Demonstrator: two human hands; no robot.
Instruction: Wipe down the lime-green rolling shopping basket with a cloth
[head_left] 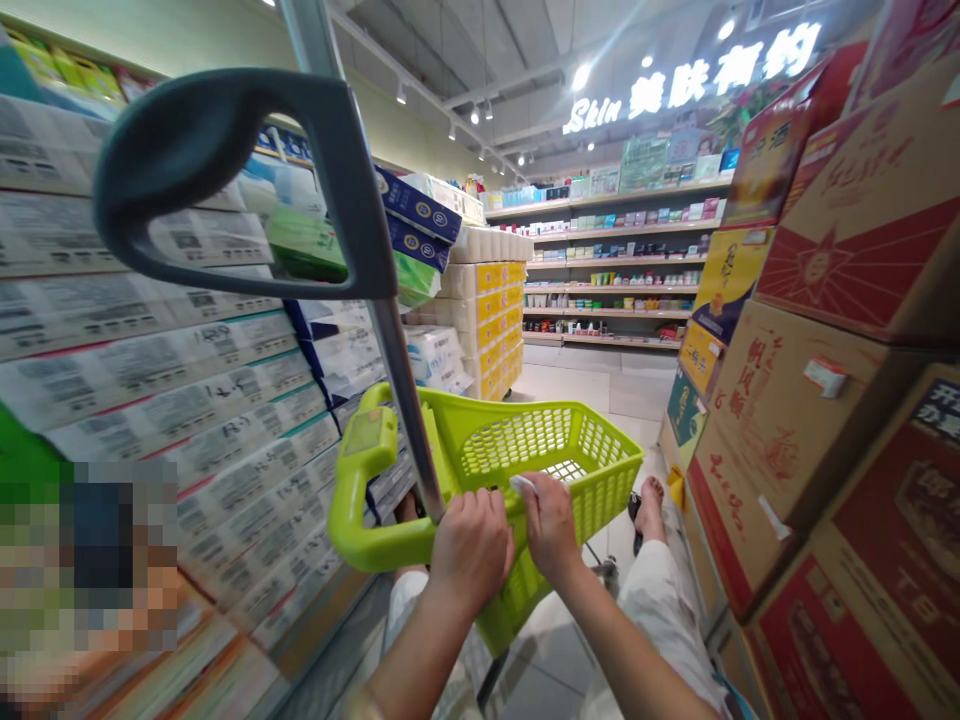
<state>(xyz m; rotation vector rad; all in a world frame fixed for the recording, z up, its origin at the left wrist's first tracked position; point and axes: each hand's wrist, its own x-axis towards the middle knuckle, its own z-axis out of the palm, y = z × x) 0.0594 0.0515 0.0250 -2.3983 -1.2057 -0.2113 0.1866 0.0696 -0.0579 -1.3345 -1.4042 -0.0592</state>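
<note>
A lime green shopping basket (555,450) on wheels stands in front of me in a shop aisle. Its metal pull rod (401,380) rises to a dark grey handle (202,150) close to the camera. My left hand (471,548) is closed on the near rim of the basket at the foot of the rod. My right hand (551,525) rests on the same rim and pinches a small white thing (523,486), perhaps a cloth or paper. The basket looks empty inside. My leg in light trousers and a sandalled foot (649,505) show at the right.
Stacked packs of tissue paper (187,400) fill the left side. Cardboard cartons (810,400) with red print are piled on the right. The tiled aisle floor (577,385) leads ahead to shelves of bottles (622,270) under a lit "Skin" sign.
</note>
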